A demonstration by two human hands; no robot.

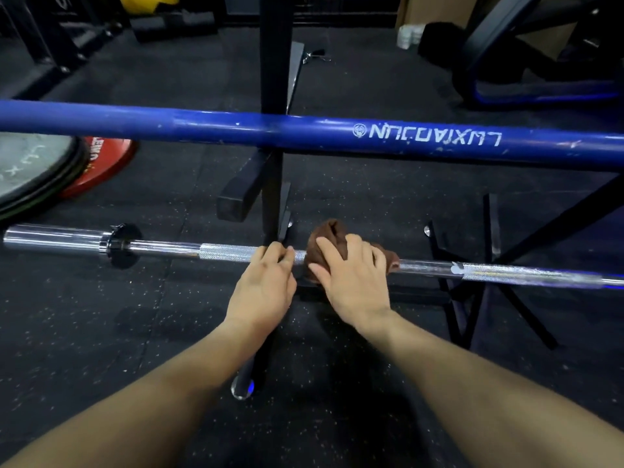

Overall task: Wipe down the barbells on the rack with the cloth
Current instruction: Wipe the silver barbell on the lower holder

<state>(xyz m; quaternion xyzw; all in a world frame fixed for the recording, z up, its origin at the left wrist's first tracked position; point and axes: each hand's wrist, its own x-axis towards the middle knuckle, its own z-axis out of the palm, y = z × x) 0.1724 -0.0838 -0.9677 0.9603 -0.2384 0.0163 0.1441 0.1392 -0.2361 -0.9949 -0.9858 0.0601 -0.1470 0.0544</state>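
Black rubber flooring [101, 315], flecked with pale specks, fills most of the frame and is the surface under everything; it looks grippy and forgiving, a sensible bed for heavy steel. Across the upper third runs a blue barbell [304, 133] with white lettering that reads upside down from this view, resting on the dark upright of the rack [275, 79] at upper centre. Its paint is chipped in places. Below it, across the middle of the frame, lies the chrome barbell [162, 247], its sleeve and collar toward the left edge and its knurled shaft running right, where it blurs.

At the left edge sit stacked weight plates [33, 170], one grey, one red. A bench frame [540, 62] stands in the upper right.

Just left of centre, the left hand [263, 285] curls its fingers over the knurled shaft, probably to stop the bar rolling. Just beside it, the right hand [354, 278] lies on the brown cloth [329, 238], fingers slightly spread and curved down over it, thumb stretched toward the other hand, pressing the cloth onto the shaft. The cloth is bunched around the bar at frame centre, which suits rubbing along its length. Wiping of this lower bar appears under way; the blue one seems untouched by the cloth right now.
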